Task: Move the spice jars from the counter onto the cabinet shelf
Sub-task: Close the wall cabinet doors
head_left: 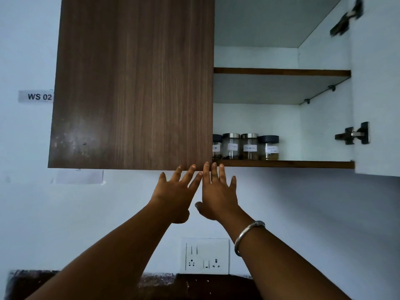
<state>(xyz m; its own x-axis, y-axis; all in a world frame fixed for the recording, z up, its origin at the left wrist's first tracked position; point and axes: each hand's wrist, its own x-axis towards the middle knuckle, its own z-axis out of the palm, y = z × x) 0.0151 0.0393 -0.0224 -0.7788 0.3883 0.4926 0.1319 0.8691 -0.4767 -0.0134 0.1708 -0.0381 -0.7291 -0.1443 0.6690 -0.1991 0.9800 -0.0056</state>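
Several glass spice jars with paper labels stand in a row on the bottom cabinet shelf [303, 164]: a black-lidded jar [269, 148] on the right, two steel-lidded jars [250, 146] [231, 146], and one jar [217, 147] half hidden behind the closed brown left door [134, 83]. My left hand [176, 197] is raised with fingers spread, fingertips at that door's bottom edge. Beside it, my right hand [217, 193], also spread and empty, reaches the shelf's front edge. Neither hand holds a jar.
The white right cabinet door [376, 94] hangs open on its hinges. The upper shelf [281, 72] holds nothing visible. A wall socket plate [204, 256] sits below my hands above the dark counter [194, 286]. A "WS 02" label [36, 96] is on the wall at left.
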